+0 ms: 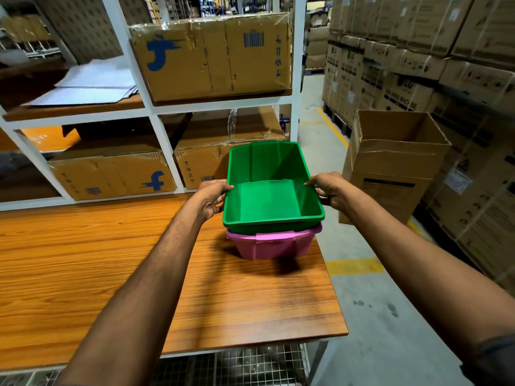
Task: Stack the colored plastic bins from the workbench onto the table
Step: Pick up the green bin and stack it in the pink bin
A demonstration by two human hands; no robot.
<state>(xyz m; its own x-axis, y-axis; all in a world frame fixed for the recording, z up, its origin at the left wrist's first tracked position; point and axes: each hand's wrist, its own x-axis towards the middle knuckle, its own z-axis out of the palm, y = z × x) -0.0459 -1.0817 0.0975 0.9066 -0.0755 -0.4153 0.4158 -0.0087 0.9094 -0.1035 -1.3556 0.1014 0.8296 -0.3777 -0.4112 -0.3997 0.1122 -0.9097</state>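
Head view, green bin [269,201]: open side up, set into the top of the pink bin [274,245], its rim just above the pink rim. Whether it is pushed fully down cannot be told.
Head view, pink bin: stands on the wooden surface [111,260], near its far right corner.
Head view, left grip [211,197]: grasping the green bin's left rim, thumb on top of the rim, fingers curled round the outside wall.
Head view, right grip [330,190]: grasping the right rim the same way, thumb over the edge, fingers down the outer wall.
Head view, bin relative to grip: the green bin lies between the two grips, held at about mid-length of its long sides.
Head view, far side: a white shelf rack [156,107] holding taped cardboard boxes [211,57] and flat white sheets [92,84].
Head view, right: an open carton [390,168] on the floor, just beyond the right grip.
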